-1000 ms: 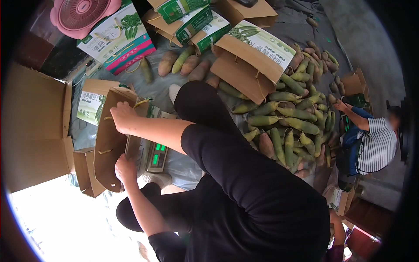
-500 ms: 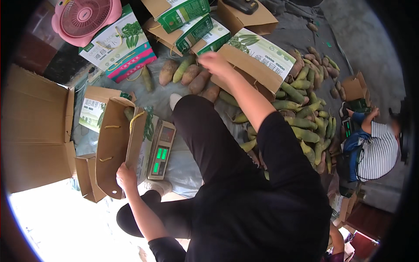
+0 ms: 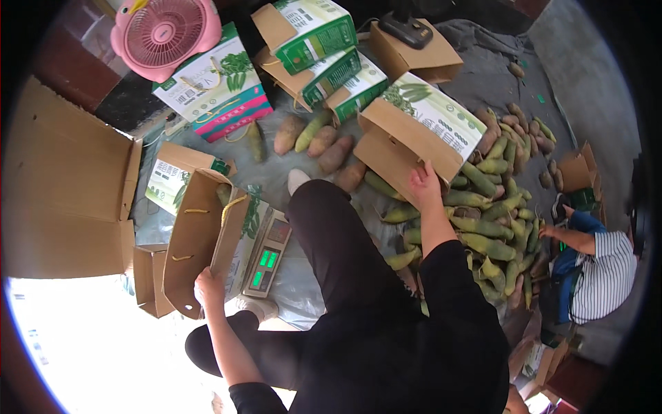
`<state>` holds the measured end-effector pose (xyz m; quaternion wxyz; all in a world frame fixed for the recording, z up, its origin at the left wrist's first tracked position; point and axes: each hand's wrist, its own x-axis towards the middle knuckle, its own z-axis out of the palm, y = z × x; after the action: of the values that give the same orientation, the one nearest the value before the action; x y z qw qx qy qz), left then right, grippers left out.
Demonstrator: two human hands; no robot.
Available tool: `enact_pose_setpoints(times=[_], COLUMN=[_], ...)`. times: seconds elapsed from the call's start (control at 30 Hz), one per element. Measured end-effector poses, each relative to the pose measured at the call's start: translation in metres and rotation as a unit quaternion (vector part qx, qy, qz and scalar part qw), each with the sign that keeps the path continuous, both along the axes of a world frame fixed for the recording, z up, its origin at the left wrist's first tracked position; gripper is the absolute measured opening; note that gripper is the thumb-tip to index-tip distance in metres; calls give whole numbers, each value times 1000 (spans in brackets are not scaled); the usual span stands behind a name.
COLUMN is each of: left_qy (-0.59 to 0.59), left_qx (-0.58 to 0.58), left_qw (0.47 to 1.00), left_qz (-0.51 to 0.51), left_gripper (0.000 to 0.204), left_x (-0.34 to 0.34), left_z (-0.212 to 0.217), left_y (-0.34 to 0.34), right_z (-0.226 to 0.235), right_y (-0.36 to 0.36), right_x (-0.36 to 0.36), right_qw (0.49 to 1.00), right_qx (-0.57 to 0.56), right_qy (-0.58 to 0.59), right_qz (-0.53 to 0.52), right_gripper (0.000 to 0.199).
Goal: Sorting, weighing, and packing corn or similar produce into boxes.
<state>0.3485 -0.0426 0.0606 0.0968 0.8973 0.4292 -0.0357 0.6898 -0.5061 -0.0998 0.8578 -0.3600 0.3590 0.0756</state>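
Observation:
My left hand (image 3: 209, 288) is closed on the near edge of an open carton (image 3: 196, 238), a tall cardboard gift box with yellow cord handles. The carton leans over a digital scale (image 3: 266, 257) with green lit digits; part of a green radish shows inside it. My right hand (image 3: 425, 183) is over the brown flap of a white-and-green carton (image 3: 440, 114), beside the pile of green radishes (image 3: 486, 228). Its fingers are slightly bent and apart, with nothing visible in them. Whether they touch the flap I cannot tell.
Brownish root vegetables (image 3: 336, 155) lie in front of stacked green-and-white cartons (image 3: 314, 41). A pink fan (image 3: 163, 34) stands at the far left, above a large brown cardboard box (image 3: 65, 186). At the right, a person in a striped shirt (image 3: 601, 276) sits by the pile.
My right hand has moved right and nearer, from above the row of root vegetables to the carton flap by the radish pile. My left hand stays on its carton; the whole view has shifted slightly.

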Motion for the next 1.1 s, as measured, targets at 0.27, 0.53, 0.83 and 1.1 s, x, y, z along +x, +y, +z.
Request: enact_pose_setpoints(times=[0.27, 0.53, 0.83, 1.1], left_qy=[-8, 10, 29, 23], left_qx=[-21, 2, -6, 22], left_qw=[1000, 1000, 1000, 999], left_qz=[9, -20, 3, -9], left_gripper=[20, 19, 15, 13], left_x=[6, -5, -2, -7], left_z=[0, 4, -3, -6], left_y=[-1, 1, 2, -1], right_z=[11, 73, 190, 312], right_y=[-33, -20, 12, 103], right_x=[40, 16, -24, -28], right_qw=[981, 985, 956, 870], right_qx=[117, 65, -19, 56], right_qy=[-63, -143, -288, -467], right_qz=[-141, -78, 48, 146], right_gripper=[25, 26, 29, 25])
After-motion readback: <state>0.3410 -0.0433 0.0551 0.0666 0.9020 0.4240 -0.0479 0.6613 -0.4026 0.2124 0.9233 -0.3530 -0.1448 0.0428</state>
